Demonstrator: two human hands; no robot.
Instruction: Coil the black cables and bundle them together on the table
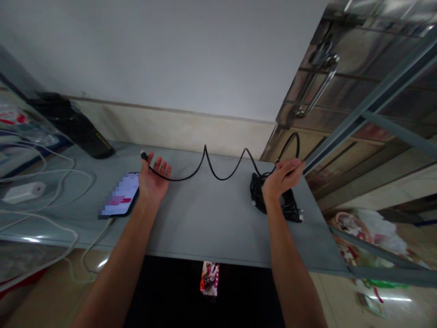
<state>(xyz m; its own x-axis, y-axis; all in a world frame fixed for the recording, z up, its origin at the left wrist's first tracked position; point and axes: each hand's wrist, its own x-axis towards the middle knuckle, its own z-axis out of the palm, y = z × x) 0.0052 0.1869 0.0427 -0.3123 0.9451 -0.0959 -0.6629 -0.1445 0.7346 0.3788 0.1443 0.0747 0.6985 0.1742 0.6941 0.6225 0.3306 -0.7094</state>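
A thin black cable [220, 179] stretches in loose waves above the grey shelf, from one of my hands to the other. My left hand [154, 181] has it pinched by the thumb near a plug end, with the other fingers loosely spread, palm up. Farther right, my right hand [282, 176] is closed on the cable's other part, where it bends up into a loop. Below and behind that hand lies a coiled bundle of black cables [289, 202] with several connector ends showing, partly hidden by my wrist. A phone with a lit screen [123, 196] lies beside my left wrist.
White cords [73, 171] and a white power strip or adapter [24, 192] cover the shelf's left side. A black case-like object [85, 130] leans at the back left. A metal frame post [362, 118] rises at the right, before a metal door with a handle [321, 86].
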